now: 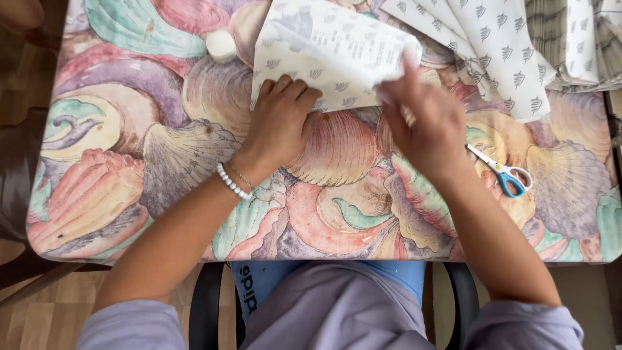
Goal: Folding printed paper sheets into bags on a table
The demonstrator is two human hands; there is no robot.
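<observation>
A small white round lump (pixel 221 45) lies near the far left of the worktop (pixel 129 162), which is covered in a cloth of painted shells. Just right of it, the left hand (pixel 280 123) presses flat, fingers (pixel 291 87) stretched open, on the near edge of a white patterned paper sheet (pixel 324 55). The right hand (pixel 424 123) pinches that sheet's right edge, fingers closed on it and lifting it into a fold. Blue-handled scissors (pixel 505 174) lie beside the right wrist. More patterned sheets (pixel 499 45) are stacked at the far right.
</observation>
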